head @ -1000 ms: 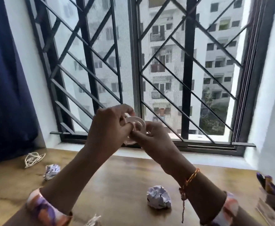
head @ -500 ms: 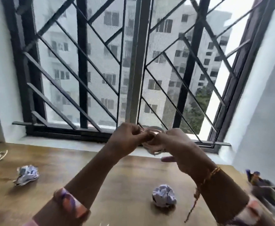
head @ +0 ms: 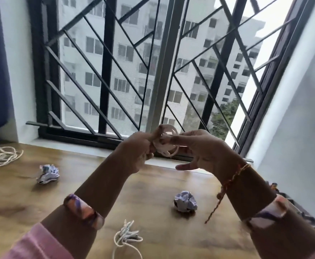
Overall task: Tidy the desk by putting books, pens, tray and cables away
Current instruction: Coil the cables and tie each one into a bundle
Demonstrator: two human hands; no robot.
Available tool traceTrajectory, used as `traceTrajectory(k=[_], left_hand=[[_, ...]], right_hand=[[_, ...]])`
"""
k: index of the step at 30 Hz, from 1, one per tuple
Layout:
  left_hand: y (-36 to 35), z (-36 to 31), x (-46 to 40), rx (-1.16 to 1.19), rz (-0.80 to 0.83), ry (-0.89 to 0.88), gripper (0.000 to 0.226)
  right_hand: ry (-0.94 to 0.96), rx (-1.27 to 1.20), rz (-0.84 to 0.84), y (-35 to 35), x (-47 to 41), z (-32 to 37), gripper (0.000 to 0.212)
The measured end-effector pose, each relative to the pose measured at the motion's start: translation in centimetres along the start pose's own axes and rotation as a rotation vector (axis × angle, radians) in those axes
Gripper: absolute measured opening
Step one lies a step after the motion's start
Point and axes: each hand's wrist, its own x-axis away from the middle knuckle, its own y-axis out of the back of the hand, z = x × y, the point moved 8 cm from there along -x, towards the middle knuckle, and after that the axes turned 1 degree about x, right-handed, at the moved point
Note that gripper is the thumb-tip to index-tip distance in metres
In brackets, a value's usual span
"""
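I see both hands kept raised above the table [head: 153, 186]: left hand [head: 138, 152] and right hand [head: 201, 150] still pinch the coiled cable [head: 165, 144]; coiling continues, nothing stowed.

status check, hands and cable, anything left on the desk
Left hand and right hand both grip coiled white cable, above wooden desk. Two loose white cables and two crumpled paper balls remain.

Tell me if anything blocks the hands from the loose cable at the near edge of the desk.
Nothing visible does. Both hands, left hand and right hand, are busy holding a coiled cable in the air. The loose cable lies below on the desk, uncovered; the nearest paper ball sits apart.
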Motion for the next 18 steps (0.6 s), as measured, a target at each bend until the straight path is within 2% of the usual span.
traceTrajectory(k=[3,7,9,11,12,14,16,18], left_hand=[[0.0,-0.5,2.9,0.115,0.004,0.043,0.031],[-0.4,-1.1,7.6,0.152,0.033,0.049,0.027],[-0.3,-1.5,9.9,0.122,0.016,-0.005,0.025],[0.0,-1.8,12.4,0.083,-0.029,-0.070,0.036],[0.2,-1.7,13.9,0.047,-0.058,-0.091,0.043],[0.3,-1.3,16.9,-0.087,-0.110,-0.107,0.042],[0.5,-0.7,20.1,-0.295,-0.167,-0.099,0.035],[1.2,-0.6,23.0,-0.516,-0.232,-0.092,0.036]], right_hand=[[0.005,-0.117,0.122,-1.2,2.2,0.0,0.030],[0.038,-0.173,0.147,-2.0,5.4,-0.5,0.042],[0.105,-0.175,0.129,-2.6,7.4,-0.6,0.034],[0.218,-0.130,0.064,-3.1,9.8,-0.8,0.028],[0.274,-0.121,0.020,-3.4,11.1,-0.9,0.032],[0.393,-0.161,-0.028,-4.2,13.8,-1.1,0.042],[0.488,-0.197,0.000,-6.0,16.8,-1.5,0.039],[0.492,-0.255,0.077,-8.0,19.2,-2.3,0.036]])
